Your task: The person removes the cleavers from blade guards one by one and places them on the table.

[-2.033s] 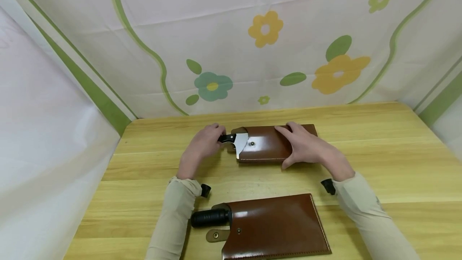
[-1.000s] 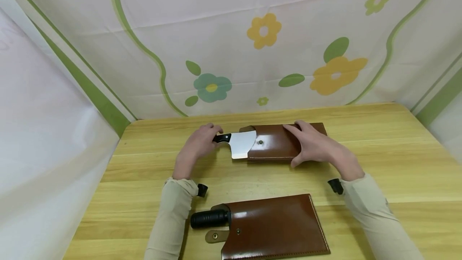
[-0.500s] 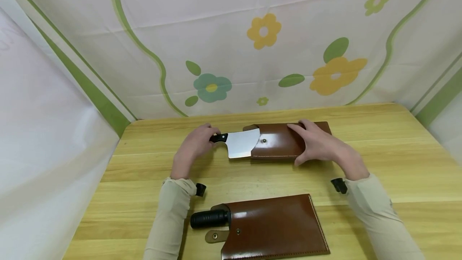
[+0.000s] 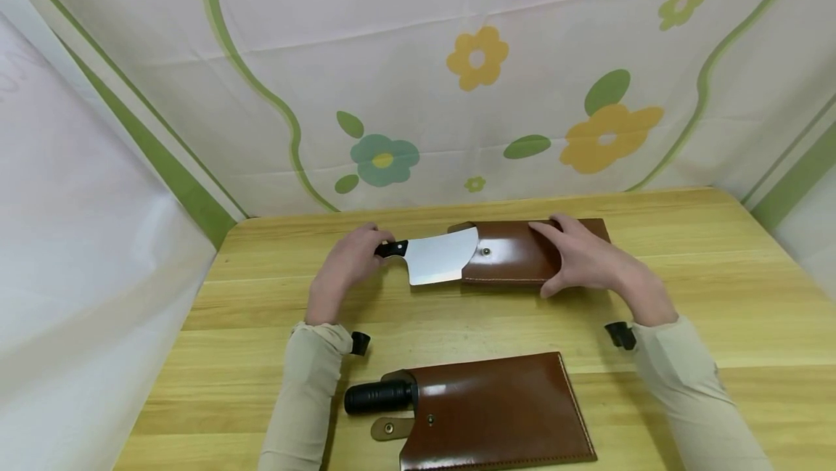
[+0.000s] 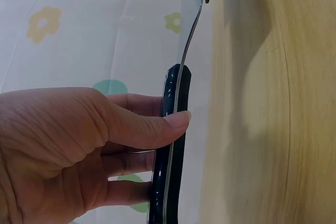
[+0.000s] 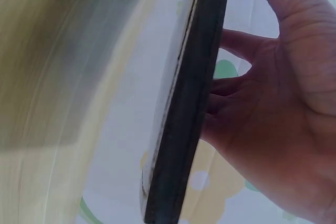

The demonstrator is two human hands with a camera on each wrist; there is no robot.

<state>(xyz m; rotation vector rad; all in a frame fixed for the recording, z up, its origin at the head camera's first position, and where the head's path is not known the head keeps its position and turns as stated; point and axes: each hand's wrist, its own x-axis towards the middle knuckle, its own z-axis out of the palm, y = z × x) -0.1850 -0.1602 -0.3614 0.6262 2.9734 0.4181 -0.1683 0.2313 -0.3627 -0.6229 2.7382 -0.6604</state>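
My left hand (image 4: 349,260) pinches the black handle of a cleaver (image 4: 439,257) between thumb and fingers. In the left wrist view the thumb lies across the riveted handle (image 5: 170,166), with the fingers behind it. Much of the steel blade shows; its front part is hidden inside a brown leather knife sheath (image 4: 512,260). My right hand (image 4: 584,257) grips that sheath across its width, thumb at the near edge and fingers over the far one. The right wrist view has the sheath's dark narrow edge (image 6: 186,114) tilted upward beside the palm.
A second, larger brown sheath (image 4: 503,409) lies at the front of the wooden table (image 4: 248,326). A black knife handle (image 4: 379,396) sticks out of its left end, beside an unfastened snap strap (image 4: 392,427). A flower-printed curtain (image 4: 418,93) hangs behind the table.
My left hand has drawn the cleaver leftward while my right hand has shifted the sheath to the right. Far more of the blade now shows. The front sheath stays put.
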